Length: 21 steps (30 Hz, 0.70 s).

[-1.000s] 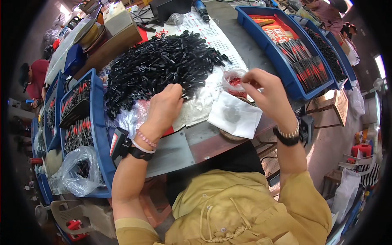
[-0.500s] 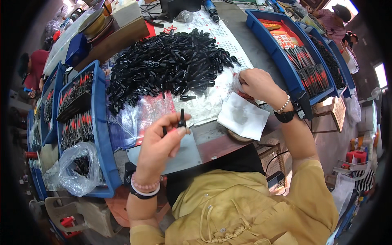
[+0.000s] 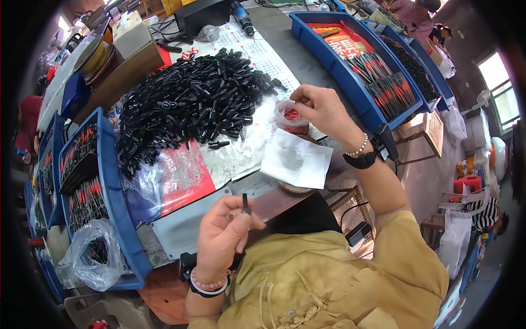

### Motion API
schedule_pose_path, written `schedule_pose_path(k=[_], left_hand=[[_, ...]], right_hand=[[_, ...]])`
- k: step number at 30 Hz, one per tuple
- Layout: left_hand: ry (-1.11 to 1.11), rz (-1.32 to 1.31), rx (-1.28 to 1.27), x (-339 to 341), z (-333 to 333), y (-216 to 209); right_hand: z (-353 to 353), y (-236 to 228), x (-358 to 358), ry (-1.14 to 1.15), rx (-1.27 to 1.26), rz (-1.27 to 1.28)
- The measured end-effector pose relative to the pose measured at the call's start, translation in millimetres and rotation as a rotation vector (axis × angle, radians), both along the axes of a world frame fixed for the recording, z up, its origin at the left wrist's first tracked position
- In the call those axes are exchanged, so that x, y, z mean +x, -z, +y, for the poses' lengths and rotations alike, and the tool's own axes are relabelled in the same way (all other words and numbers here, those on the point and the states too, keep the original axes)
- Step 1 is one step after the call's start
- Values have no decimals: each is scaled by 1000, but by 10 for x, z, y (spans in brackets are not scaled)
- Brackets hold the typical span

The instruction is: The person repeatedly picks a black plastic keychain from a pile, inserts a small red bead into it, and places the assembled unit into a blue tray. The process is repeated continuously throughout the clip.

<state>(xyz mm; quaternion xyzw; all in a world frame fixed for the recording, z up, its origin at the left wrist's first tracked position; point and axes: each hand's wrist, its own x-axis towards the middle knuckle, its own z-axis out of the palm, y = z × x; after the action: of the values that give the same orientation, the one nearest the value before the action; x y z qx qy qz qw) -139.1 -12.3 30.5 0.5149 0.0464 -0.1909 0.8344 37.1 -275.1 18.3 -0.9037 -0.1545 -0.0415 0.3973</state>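
Note:
Close to my body, my left hand [image 3: 223, 234] pinches a small black plastic part [image 3: 246, 204] between thumb and fingers, its narrow stem pointing up. My right hand [image 3: 324, 112] hovers at the rim of a small clear plastic bag [image 3: 284, 107] of tiny red pieces [image 3: 291, 114]. Its thumb and fingertips are pressed together; whatever they hold is too small to make out. Just below the bag lies a white paper sheet [image 3: 296, 164] with a grey smudge, on top of a round thing. A large heap of black plastic parts [image 3: 186, 98] covers the table, with a single part [image 3: 219, 145] lying apart.
Blue trays [image 3: 112, 203] of black-and-red parts stand at the left, a crumpled clear bag [image 3: 98, 255] on one. More blue trays [image 3: 323, 55] line the right. A blue-and-black power tool [image 3: 243, 19] and a black box [image 3: 203, 19] are at the back. Other people work beyond.
My left hand has come down closer to my body with the black part. My right hand's fingers have drawn up at the bag, and its red pieces now show. The whole view has shifted.

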Motion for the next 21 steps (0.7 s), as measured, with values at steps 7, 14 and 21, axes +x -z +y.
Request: schedule_pose_path(k=[7, 14, 21], left_hand=[[20, 2, 29, -74, -199, -48], [66, 27, -24, -106, -270, -66], [37, -8, 118, -155, -262, -46]], right_hand=[[58, -120, -199, -17, 293, 189], [478, -97, -967, -314, 661, 471], [606, -65, -1208, -226, 955, 967]])
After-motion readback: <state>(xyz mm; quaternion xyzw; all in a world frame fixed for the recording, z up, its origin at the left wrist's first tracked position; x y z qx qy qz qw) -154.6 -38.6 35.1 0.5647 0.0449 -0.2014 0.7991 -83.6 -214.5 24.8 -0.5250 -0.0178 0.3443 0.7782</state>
